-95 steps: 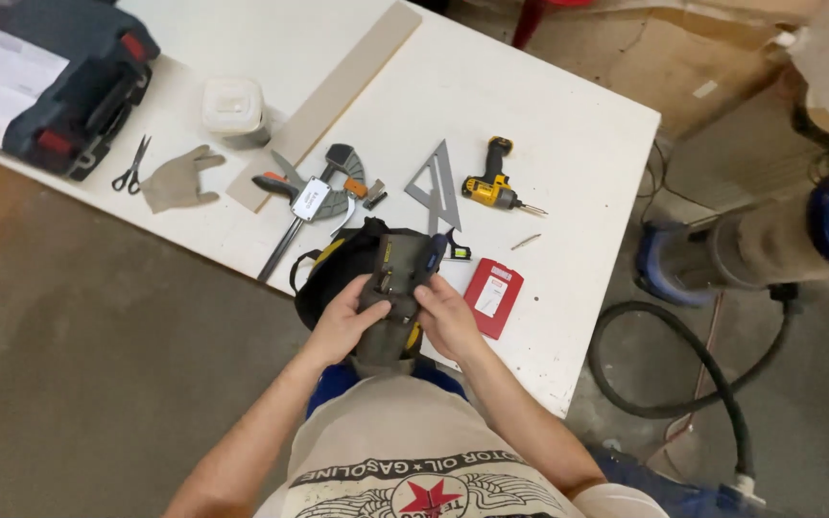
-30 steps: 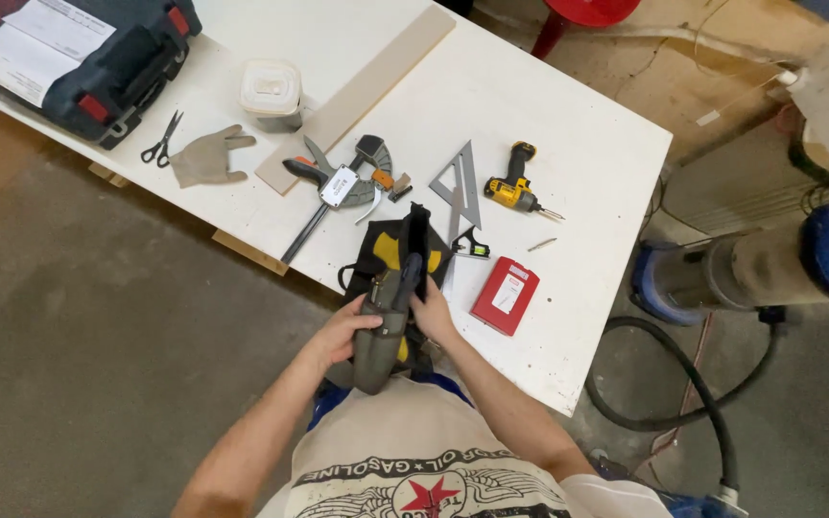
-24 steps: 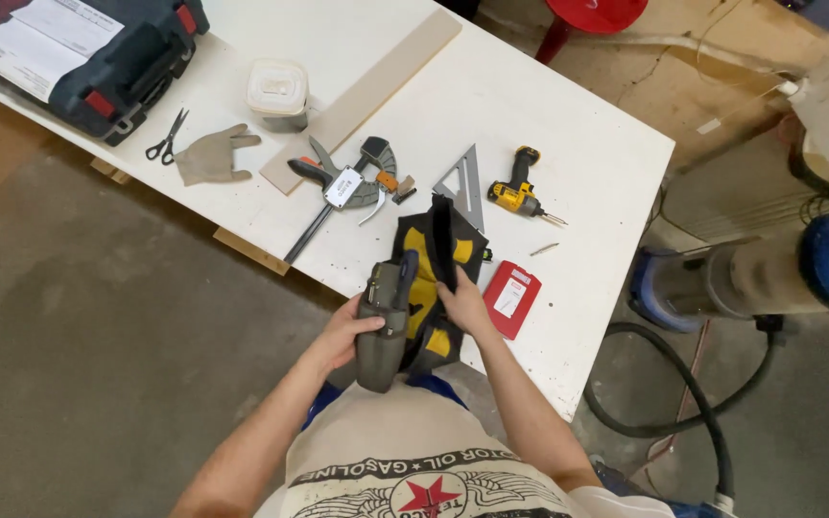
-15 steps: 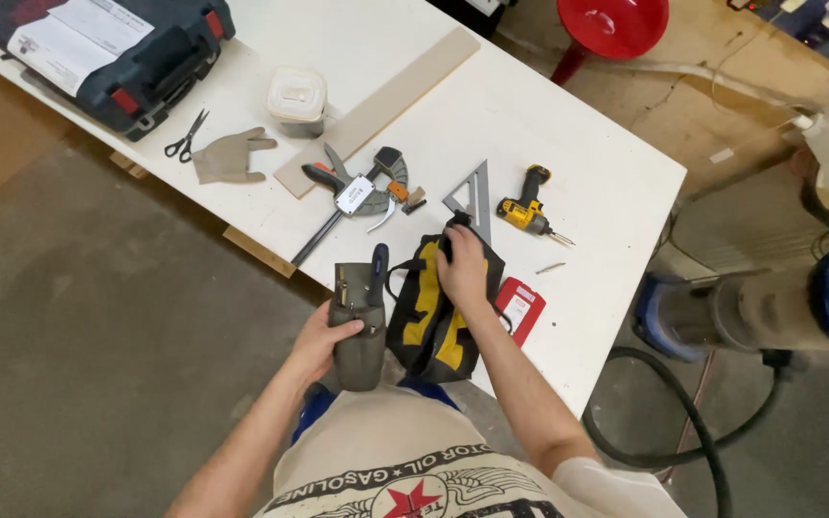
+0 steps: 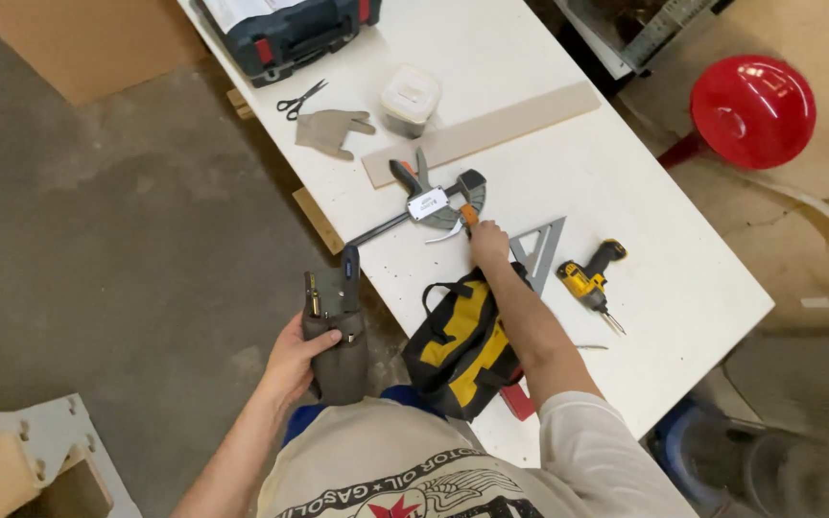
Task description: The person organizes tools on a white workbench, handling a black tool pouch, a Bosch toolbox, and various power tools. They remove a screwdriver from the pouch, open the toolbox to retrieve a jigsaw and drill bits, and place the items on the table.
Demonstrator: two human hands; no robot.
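My left hand (image 5: 295, 360) grips a grey-brown tool pouch (image 5: 338, 331) with several tools sticking out, held off the near edge of the white table (image 5: 664, 297). My right hand (image 5: 488, 245) reaches across an open black-and-yellow tool bag (image 5: 462, 350) and closes on an orange-handled tool (image 5: 467, 213) lying next to a bar clamp (image 5: 424, 201). A grey metal speed square (image 5: 541, 251) lies just right of that hand. A yellow cordless drill (image 5: 587, 278) lies further right.
On the table lie a strip of board (image 5: 491, 129), a white lidded tub (image 5: 408, 96), a grey glove (image 5: 330, 132), scissors (image 5: 299, 98) and a dark blue tool case (image 5: 290, 29). A red stool (image 5: 752, 110) stands beyond the table. A red item (image 5: 518, 401) peeks from under the bag.
My left hand pulled the pouch out of the bag and off to the left. My right hand let go of the bag and reached forward to the orange-handled tool. The bag now lies on the table.
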